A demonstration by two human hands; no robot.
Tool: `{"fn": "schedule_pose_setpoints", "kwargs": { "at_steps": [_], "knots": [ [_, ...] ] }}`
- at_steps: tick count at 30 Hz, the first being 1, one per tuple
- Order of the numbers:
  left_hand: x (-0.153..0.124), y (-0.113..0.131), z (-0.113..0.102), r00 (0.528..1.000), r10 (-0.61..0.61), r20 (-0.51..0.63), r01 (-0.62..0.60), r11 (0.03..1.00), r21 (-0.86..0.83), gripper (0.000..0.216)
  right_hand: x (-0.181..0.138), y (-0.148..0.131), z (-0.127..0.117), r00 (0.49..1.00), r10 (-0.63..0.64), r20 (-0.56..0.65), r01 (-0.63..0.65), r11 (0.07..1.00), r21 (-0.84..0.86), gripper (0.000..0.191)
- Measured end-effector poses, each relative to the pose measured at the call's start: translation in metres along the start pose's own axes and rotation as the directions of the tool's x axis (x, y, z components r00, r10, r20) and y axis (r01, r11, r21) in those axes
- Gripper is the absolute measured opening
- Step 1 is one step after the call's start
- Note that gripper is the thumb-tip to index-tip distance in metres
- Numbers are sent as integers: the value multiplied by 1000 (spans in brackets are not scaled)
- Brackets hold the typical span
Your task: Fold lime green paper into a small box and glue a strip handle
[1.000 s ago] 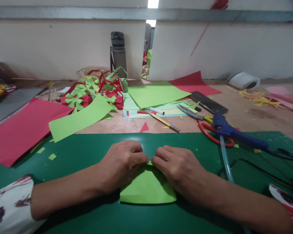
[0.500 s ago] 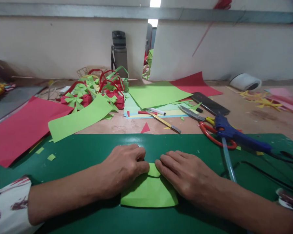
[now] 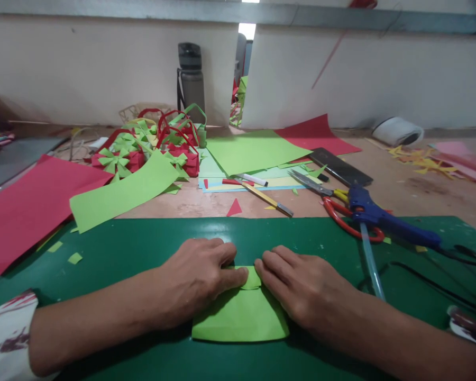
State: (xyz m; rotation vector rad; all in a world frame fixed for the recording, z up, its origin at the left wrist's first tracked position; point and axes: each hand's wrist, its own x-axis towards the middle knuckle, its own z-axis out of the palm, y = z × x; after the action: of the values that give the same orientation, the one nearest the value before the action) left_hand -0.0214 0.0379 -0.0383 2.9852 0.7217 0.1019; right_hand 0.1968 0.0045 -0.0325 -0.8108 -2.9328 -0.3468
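A folded sheet of light green paper [image 3: 241,320] lies on the green cutting mat [image 3: 115,254] right in front of me. Its far edge is turned over into a narrow flap. My left hand [image 3: 206,280] has its fingers curled at the left end of that fold, with the thumb laid on the flap. At the right end, my right hand [image 3: 301,286] pinches the fold with bent fingers close together. A short stretch of flap shows between the hands; the fingertips are partly hidden.
To the right lie a blue glue gun [image 3: 381,217], scissors [image 3: 333,203] and a dark phone [image 3: 341,166]. A yellow cutter knife [image 3: 267,198] rests beyond the mat. Red paper [image 3: 35,206] and small red baskets [image 3: 186,159] are at left, near a bottle [image 3: 192,84].
My left thumb has slid slightly right along the flap. The right hand has shifted only a little, and both hands remain at the fold. The camera view has moved slightly.
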Motion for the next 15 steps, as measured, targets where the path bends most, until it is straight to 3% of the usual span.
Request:
{"fn": "schedule_pose_setpoints", "kwargs": {
  "at_steps": [4,8,15],
  "knots": [
    [0,0,-1,1000,14,2,-14,1000,-11,20,-4,8,-1,984,167,60,-171,982,84,18],
    [0,0,-1,999,18,-31,-19,999,-26,22,-9,23,-5,901,402,160,-427,886,181,20],
    [3,1,-2,999,40,-22,-40,999,7,21,2,21,-14,844,474,249,-527,649,550,17]
  ]
}}
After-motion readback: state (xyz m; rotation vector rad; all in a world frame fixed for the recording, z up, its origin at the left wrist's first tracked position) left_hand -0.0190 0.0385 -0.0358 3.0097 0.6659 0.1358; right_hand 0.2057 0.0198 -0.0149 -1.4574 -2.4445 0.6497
